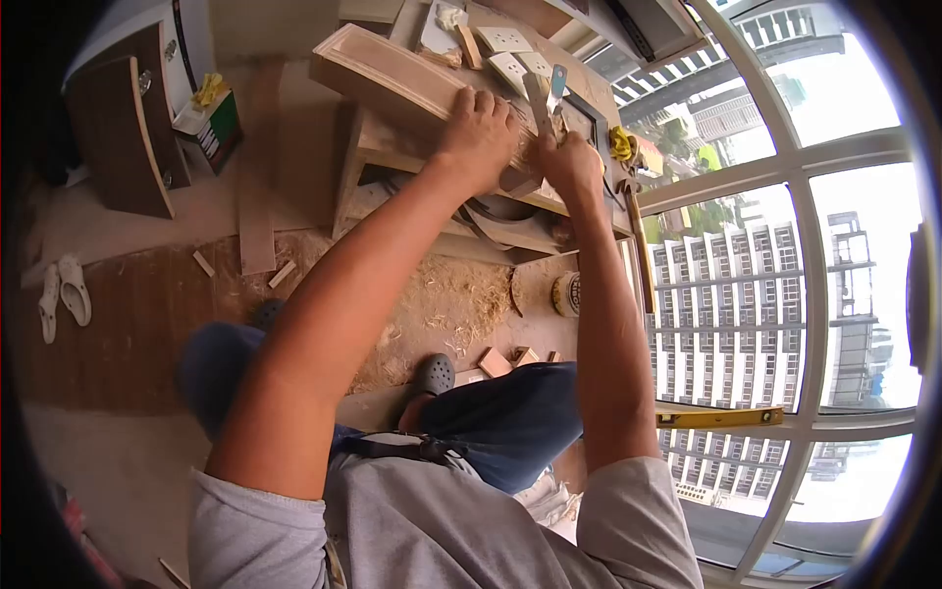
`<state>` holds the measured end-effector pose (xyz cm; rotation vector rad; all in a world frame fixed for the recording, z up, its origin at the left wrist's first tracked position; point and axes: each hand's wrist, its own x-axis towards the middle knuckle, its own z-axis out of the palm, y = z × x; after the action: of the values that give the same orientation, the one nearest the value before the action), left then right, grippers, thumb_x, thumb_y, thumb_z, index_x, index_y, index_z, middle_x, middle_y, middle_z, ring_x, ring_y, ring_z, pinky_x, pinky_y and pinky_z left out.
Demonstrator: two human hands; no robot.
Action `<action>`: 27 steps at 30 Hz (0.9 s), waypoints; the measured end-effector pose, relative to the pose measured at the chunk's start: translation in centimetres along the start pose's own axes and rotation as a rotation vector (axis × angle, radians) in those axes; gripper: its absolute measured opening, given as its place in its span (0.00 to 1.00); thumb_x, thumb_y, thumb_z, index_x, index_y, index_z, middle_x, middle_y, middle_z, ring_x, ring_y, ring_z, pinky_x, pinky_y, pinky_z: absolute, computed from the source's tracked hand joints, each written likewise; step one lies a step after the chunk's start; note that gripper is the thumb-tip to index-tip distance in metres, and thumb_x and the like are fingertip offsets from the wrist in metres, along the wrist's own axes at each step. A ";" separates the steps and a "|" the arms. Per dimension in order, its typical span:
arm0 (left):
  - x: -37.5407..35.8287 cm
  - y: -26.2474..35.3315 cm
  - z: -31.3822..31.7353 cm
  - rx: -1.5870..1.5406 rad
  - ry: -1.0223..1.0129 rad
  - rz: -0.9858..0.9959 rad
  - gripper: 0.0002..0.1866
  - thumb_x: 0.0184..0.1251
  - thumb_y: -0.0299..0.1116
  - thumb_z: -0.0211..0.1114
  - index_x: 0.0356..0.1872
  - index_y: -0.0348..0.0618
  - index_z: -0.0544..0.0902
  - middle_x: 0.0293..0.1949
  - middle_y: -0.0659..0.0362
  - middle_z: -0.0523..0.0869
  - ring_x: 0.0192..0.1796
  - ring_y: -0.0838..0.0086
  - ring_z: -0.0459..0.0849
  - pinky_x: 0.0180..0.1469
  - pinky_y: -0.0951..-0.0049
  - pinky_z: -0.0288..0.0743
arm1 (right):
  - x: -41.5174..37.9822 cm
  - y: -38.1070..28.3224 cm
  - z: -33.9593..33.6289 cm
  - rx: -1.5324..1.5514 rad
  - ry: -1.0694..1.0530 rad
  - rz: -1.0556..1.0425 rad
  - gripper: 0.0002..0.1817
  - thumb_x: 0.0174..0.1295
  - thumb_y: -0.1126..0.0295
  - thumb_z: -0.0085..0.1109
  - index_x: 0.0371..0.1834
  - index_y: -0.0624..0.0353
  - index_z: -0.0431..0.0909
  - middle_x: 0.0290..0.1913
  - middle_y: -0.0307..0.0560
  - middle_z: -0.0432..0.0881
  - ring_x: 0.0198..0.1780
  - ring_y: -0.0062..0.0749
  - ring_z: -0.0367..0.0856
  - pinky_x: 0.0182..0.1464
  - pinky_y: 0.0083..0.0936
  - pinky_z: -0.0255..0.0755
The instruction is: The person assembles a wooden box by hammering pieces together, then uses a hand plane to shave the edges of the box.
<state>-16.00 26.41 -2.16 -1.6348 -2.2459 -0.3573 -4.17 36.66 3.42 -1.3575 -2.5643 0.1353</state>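
Left fingers: the left hand (478, 133) lies palm-down on the long wooden moulding (388, 74), fingers (488, 103) curled over its far edge and pressing it onto the workbench (392, 157).
Right fingers: the right hand (564, 157) is clenched round the handle of a chisel (542, 103); the blade rises just beyond the knuckles, with a pale blue tip beside it.
Moulding: pale wood, running up and away to the left of the left fingers, its near end under that hand and touching the right hand's tool.
Hands together: the two hands sit just beside each other, close to touching, at the near end of the moulding.
Beyond the fingers: white socket plates (505, 41) lie on the bench top, just past the chisel tip.
Right of the right fingers: a yellow glove (620, 144) near the window frame.
Below the fingers: wood shavings (456, 304) heaped on the floor, small offcut blocks (496, 361) near the person's dark shoe (435, 373), a roll of tape (566, 294) beside them.
Far left of the fingers: a pair of white sandals (62, 294), well apart from the work.
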 end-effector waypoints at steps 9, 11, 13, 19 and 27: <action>-0.5 0.4 0.6 0.024 0.009 -0.020 0.50 0.48 0.49 0.82 0.73 0.35 0.73 0.68 0.46 0.80 0.73 0.54 0.74 0.77 0.50 0.58 | -6.4 -0.1 -1.0 -0.008 -0.025 0.050 0.28 0.71 0.48 0.60 0.45 0.71 0.81 0.43 0.78 0.87 0.50 0.71 0.88 0.57 0.55 0.80; 0.0 0.5 0.0 0.043 -0.003 -0.027 0.44 0.56 0.44 0.77 0.75 0.36 0.73 0.70 0.46 0.80 0.74 0.52 0.73 0.78 0.47 0.58 | -0.9 1.2 1.1 -0.006 0.045 -0.012 0.30 0.71 0.47 0.59 0.46 0.72 0.81 0.44 0.79 0.87 0.51 0.72 0.88 0.57 0.56 0.80; -0.1 0.5 0.1 0.060 -0.053 -0.023 0.44 0.56 0.44 0.77 0.74 0.36 0.74 0.70 0.46 0.80 0.74 0.52 0.74 0.77 0.47 0.59 | -1.2 0.2 1.0 0.001 0.026 0.011 0.30 0.72 0.47 0.58 0.47 0.72 0.81 0.44 0.79 0.87 0.51 0.72 0.88 0.57 0.56 0.80; -0.1 0.3 0.1 0.035 -0.044 -0.007 0.43 0.55 0.44 0.77 0.73 0.36 0.75 0.70 0.46 0.80 0.73 0.52 0.74 0.78 0.48 0.59 | -7.8 0.7 -0.8 0.043 -0.052 0.010 0.29 0.72 0.48 0.58 0.50 0.71 0.81 0.46 0.78 0.87 0.52 0.71 0.87 0.57 0.56 0.79; -0.1 0.2 0.4 0.065 0.018 -0.021 0.39 0.60 0.45 0.74 0.71 0.37 0.77 0.68 0.45 0.81 0.73 0.51 0.74 0.77 0.48 0.59 | -7.8 0.4 0.4 0.013 0.056 0.000 0.31 0.72 0.46 0.57 0.48 0.71 0.82 0.45 0.79 0.87 0.52 0.74 0.87 0.57 0.57 0.80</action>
<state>-15.82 26.49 -2.56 -1.5700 -2.2395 -0.2991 0.27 30.45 1.66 -1.3369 -2.5135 0.1122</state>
